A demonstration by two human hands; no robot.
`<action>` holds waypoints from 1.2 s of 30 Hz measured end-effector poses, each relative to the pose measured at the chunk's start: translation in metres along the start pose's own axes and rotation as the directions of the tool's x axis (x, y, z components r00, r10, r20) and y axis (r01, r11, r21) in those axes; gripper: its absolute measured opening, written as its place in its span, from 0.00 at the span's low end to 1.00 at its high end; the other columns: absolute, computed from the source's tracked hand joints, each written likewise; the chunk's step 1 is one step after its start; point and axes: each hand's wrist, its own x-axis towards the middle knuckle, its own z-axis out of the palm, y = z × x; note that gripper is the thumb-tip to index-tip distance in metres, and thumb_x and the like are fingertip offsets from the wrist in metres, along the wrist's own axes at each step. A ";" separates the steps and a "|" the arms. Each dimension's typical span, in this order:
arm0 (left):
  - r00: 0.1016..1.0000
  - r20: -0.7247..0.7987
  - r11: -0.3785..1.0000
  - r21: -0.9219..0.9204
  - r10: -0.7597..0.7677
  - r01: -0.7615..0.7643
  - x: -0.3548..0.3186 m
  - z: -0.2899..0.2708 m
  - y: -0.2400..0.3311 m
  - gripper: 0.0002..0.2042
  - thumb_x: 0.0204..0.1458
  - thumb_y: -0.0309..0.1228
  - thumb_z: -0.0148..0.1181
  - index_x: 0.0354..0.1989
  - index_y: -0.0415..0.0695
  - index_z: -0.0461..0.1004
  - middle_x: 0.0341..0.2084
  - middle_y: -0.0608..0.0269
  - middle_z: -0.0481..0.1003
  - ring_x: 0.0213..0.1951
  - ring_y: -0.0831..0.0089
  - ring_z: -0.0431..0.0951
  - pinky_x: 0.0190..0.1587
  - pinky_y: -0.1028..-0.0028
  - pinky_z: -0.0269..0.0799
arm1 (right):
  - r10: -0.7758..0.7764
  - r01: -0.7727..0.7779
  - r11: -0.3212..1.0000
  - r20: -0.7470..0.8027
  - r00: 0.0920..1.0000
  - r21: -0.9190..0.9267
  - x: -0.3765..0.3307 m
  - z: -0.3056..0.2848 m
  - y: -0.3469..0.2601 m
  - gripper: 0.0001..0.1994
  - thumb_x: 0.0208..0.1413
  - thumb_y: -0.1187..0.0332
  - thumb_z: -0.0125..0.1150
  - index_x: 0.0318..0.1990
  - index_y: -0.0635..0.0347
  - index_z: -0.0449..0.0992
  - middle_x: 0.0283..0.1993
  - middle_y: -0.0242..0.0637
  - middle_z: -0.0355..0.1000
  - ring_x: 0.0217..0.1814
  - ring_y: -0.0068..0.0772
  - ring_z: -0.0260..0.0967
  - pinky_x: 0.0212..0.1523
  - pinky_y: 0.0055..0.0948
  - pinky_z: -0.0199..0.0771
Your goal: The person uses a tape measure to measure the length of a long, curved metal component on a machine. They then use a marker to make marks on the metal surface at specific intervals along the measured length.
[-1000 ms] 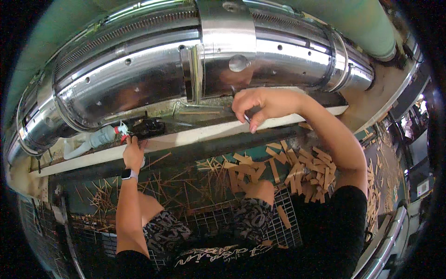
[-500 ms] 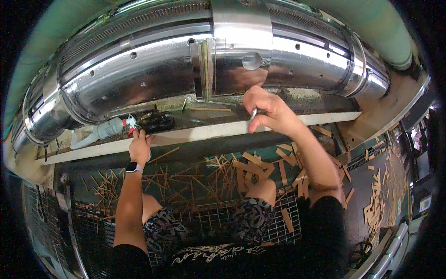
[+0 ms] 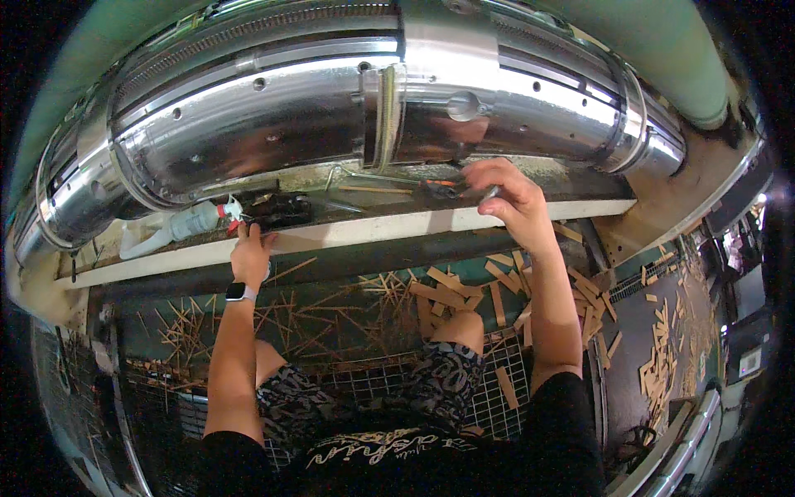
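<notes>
My left hand (image 3: 249,258) rests on the front edge of a long white beam (image 3: 356,232), thumb apart from the fingers. Its fingertips are close to the red trigger of a pale spray bottle (image 3: 192,221) lying on its side; whether they touch cannot be made out. My right hand (image 3: 515,197) is raised over the beam's right part, below a large shiny metal cylinder (image 3: 281,124). Thumb and curled fingers pinch a small shiny metal piece (image 3: 490,195), mostly hidden. Beside this hand lies an orange-and-black tool (image 3: 439,189).
Behind the beam lie a bent metal rod (image 3: 333,176), a thin wooden strip (image 3: 377,190) and a dark object (image 3: 286,209). Cardboard-coloured strips (image 3: 447,291) and thin sticks (image 3: 195,325) litter the area below. Wire grating (image 3: 373,381) runs beneath my legs.
My right hand has moved right and slightly down, away from the cylinder, still pinching the metal piece. The orange-and-black tool now shows. My left hand stays by the bottle; the view has shifted slightly.
</notes>
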 end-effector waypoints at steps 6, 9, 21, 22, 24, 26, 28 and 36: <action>1.000 0.003 1.000 0.013 -0.025 0.025 0.000 -0.006 0.011 0.16 0.51 0.42 0.53 0.39 0.41 0.65 0.41 0.45 0.66 0.28 0.48 0.74 0.25 0.57 0.70 | 0.019 -0.021 1.000 0.095 0.995 0.018 0.013 -0.018 -0.002 0.08 0.43 0.72 0.63 0.31 0.63 0.71 0.35 0.35 0.70 0.41 0.31 0.68 0.44 0.28 0.66; 0.999 0.016 1.000 0.012 -0.028 0.028 0.000 -0.009 0.012 0.16 0.51 0.40 0.53 0.39 0.40 0.65 0.37 0.47 0.65 0.28 0.48 0.73 0.26 0.57 0.69 | 0.035 -0.049 0.995 0.152 0.988 0.090 0.016 -0.020 -0.001 0.08 0.43 0.73 0.63 0.31 0.63 0.71 0.36 0.34 0.70 0.42 0.30 0.67 0.45 0.27 0.66; 0.995 0.079 0.997 0.067 -0.055 0.049 0.002 -0.006 0.013 0.16 0.53 0.42 0.50 0.39 0.41 0.62 0.40 0.46 0.65 0.31 0.46 0.72 0.29 0.55 0.69 | -0.118 0.113 0.993 0.164 0.979 0.040 0.022 -0.020 0.015 0.09 0.38 0.74 0.63 0.28 0.63 0.69 0.32 0.35 0.68 0.38 0.34 0.66 0.40 0.30 0.66; 0.994 0.084 0.996 0.070 -0.068 0.063 0.002 -0.006 0.014 0.16 0.53 0.42 0.50 0.39 0.41 0.62 0.41 0.46 0.65 0.32 0.46 0.72 0.29 0.55 0.69 | -0.186 0.186 0.982 0.136 0.973 0.016 0.023 -0.015 0.020 0.10 0.38 0.73 0.64 0.28 0.63 0.68 0.31 0.34 0.67 0.38 0.35 0.66 0.39 0.30 0.66; 0.996 0.075 0.997 0.066 -0.055 0.050 0.000 -0.007 0.010 0.16 0.53 0.43 0.50 0.39 0.42 0.62 0.41 0.46 0.64 0.32 0.45 0.72 0.30 0.54 0.69 | -0.224 0.223 0.975 0.074 0.972 0.016 0.022 -0.003 0.025 0.11 0.39 0.71 0.65 0.29 0.62 0.68 0.30 0.35 0.66 0.36 0.35 0.65 0.38 0.30 0.65; 0.994 0.089 0.996 0.078 -0.059 0.052 0.001 -0.004 0.008 0.17 0.53 0.44 0.49 0.39 0.42 0.62 0.41 0.46 0.65 0.32 0.45 0.72 0.30 0.54 0.69 | -0.230 0.230 0.971 -0.009 0.973 0.068 0.019 0.005 0.028 0.12 0.40 0.70 0.65 0.29 0.62 0.67 0.30 0.36 0.65 0.35 0.34 0.64 0.36 0.28 0.64; 0.995 0.081 0.997 0.066 -0.051 0.046 0.001 -0.004 0.008 0.17 0.53 0.44 0.49 0.40 0.42 0.62 0.42 0.46 0.64 0.32 0.44 0.72 0.30 0.54 0.69 | -0.205 0.216 0.968 -0.097 0.974 0.130 0.015 0.016 0.031 0.12 0.40 0.69 0.65 0.29 0.62 0.67 0.30 0.37 0.64 0.34 0.34 0.63 0.35 0.28 0.63; 0.992 0.114 0.995 0.081 -0.059 0.050 0.002 -0.007 0.012 0.19 0.53 0.46 0.49 0.41 0.41 0.62 0.41 0.45 0.63 0.32 0.44 0.72 0.29 0.54 0.70 | -0.143 0.148 0.985 -0.049 0.988 0.093 -0.002 0.007 0.023 0.11 0.41 0.71 0.64 0.33 0.63 0.69 0.36 0.39 0.68 0.42 0.40 0.66 0.44 0.32 0.65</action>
